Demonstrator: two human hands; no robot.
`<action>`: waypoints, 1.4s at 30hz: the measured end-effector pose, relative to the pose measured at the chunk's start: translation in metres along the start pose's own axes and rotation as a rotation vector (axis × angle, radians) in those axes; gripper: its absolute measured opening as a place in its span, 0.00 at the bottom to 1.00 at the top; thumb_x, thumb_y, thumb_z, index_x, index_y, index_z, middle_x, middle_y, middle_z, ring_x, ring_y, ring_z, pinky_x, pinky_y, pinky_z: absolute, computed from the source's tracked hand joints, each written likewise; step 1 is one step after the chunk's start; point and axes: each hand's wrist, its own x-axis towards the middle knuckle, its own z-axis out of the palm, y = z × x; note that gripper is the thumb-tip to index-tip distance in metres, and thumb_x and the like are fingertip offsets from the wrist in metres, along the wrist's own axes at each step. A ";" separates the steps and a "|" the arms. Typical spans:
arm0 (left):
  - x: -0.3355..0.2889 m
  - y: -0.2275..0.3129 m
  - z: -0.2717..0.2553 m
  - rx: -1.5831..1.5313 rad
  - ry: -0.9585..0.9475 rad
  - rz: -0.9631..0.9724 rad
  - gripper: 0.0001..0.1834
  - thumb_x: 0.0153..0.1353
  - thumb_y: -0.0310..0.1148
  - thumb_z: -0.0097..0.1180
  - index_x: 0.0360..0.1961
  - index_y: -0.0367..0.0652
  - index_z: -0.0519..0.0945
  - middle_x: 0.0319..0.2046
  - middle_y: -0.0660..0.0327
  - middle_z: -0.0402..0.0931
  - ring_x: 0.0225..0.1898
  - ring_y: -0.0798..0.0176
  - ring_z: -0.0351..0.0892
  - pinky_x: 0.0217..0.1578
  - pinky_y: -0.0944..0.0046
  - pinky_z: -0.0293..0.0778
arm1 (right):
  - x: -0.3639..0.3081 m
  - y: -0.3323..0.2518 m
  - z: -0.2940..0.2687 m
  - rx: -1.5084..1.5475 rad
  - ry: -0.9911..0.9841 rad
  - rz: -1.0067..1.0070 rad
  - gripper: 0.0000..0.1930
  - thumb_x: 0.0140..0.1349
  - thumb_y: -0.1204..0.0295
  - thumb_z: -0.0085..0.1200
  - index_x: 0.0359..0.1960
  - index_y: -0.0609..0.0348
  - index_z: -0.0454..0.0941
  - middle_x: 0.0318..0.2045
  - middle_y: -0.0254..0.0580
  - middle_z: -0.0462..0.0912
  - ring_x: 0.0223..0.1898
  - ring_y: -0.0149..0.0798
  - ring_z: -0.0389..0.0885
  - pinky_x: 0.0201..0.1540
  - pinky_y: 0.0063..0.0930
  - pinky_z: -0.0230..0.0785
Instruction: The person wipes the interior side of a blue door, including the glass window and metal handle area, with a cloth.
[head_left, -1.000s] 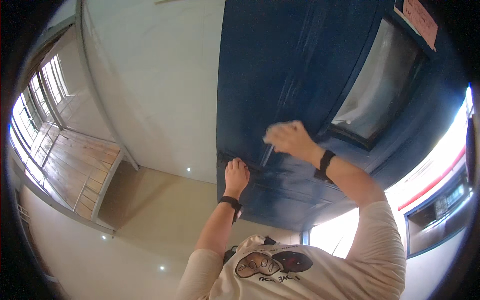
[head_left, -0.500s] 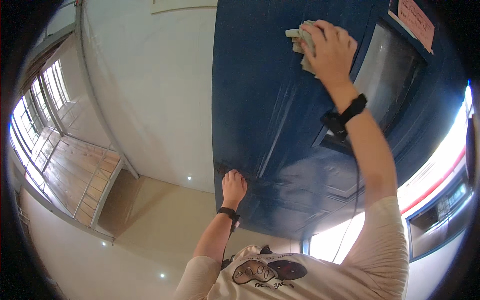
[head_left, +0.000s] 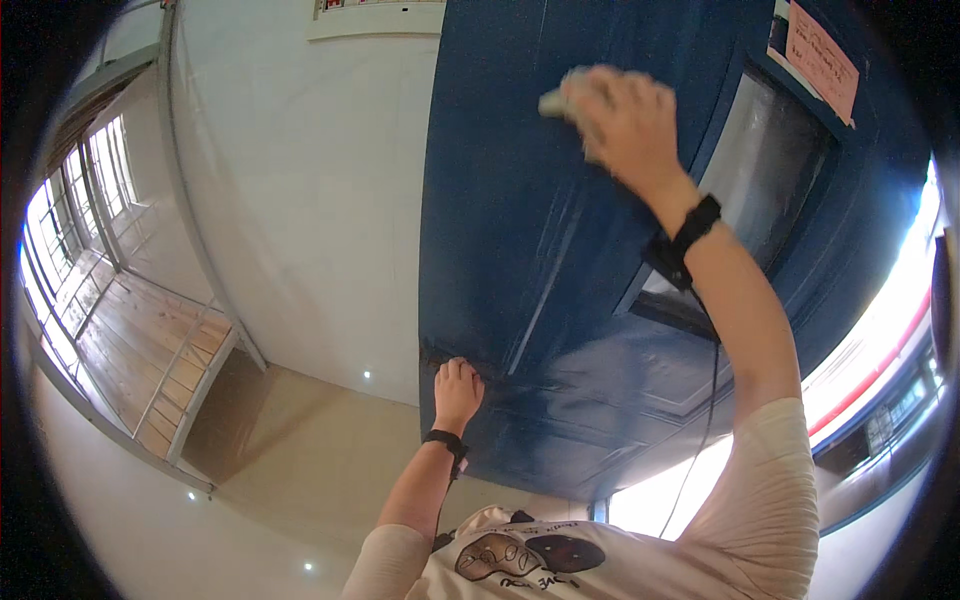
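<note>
A folded pale cloth (head_left: 562,104) is in my right hand (head_left: 632,130), held against the upper part of a dark blue door (head_left: 500,230). Motion blurs that hand and the cloth a little, but the fingers are wrapped round it. Lower down, close to the door's left edge, my left hand (head_left: 459,392) is closed with its fingers curled at the door surface. A dark scuffed patch (head_left: 445,352) lies just above it. Whatever the left fingers grip is hidden behind them.
Right of the cloth, a glazed panel (head_left: 765,170) is set in the door, with a pink paper (head_left: 822,55) above it. A white wall (head_left: 310,200) adjoins the door's left edge. A metal bunk bed frame with wooden boards (head_left: 140,340) stands far left. A thin cable (head_left: 708,430) hangs from my right wrist.
My right hand has moved left and slightly down across the door with the cloth. The left hand stays near the door's edge, while the whole view has shifted slightly.
</note>
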 end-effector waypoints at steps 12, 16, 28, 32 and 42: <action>-0.002 -0.004 -0.001 0.032 0.046 0.035 0.07 0.49 0.31 0.53 0.30 0.42 0.74 0.36 0.59 0.71 0.38 0.54 0.70 0.39 0.55 0.67 | -0.056 -0.100 0.016 0.282 -0.055 -0.114 0.09 0.56 0.67 0.48 0.39 0.41 0.76 0.42 0.23 0.74 0.44 0.28 0.69 0.45 0.32 0.57; 0.011 -0.003 -0.017 -0.026 -0.032 -0.066 0.08 0.52 0.34 0.54 0.31 0.42 0.74 0.35 0.59 0.71 0.39 0.53 0.70 0.39 0.54 0.67 | -0.086 -0.091 -0.004 0.396 -0.064 -0.117 0.10 0.52 0.65 0.54 0.37 0.42 0.75 0.40 0.21 0.74 0.41 0.26 0.70 0.45 0.26 0.58; 0.256 -0.001 -0.136 -0.720 0.395 -0.051 0.36 0.52 0.43 0.61 0.57 0.35 0.63 0.52 0.50 0.68 0.56 0.57 0.64 0.54 0.59 0.62 | -0.087 -0.089 -0.006 0.471 -0.075 -0.016 0.08 0.53 0.64 0.53 0.35 0.45 0.74 0.39 0.24 0.73 0.41 0.27 0.70 0.44 0.27 0.60; 0.264 -0.007 -0.132 -0.780 0.161 -0.100 0.38 0.54 0.50 0.58 0.57 0.33 0.63 0.50 0.49 0.71 0.52 0.57 0.69 0.53 0.61 0.63 | -0.093 -0.091 -0.003 0.467 -0.061 0.000 0.09 0.53 0.64 0.53 0.36 0.44 0.75 0.39 0.23 0.73 0.40 0.27 0.70 0.44 0.26 0.60; 0.272 -0.015 -0.126 -1.059 0.002 -0.226 0.36 0.58 0.51 0.53 0.57 0.30 0.64 0.51 0.49 0.70 0.53 0.58 0.68 0.54 0.61 0.62 | -0.092 -0.092 -0.001 0.375 -0.095 0.068 0.13 0.49 0.62 0.56 0.38 0.38 0.76 0.40 0.20 0.73 0.41 0.27 0.69 0.45 0.27 0.58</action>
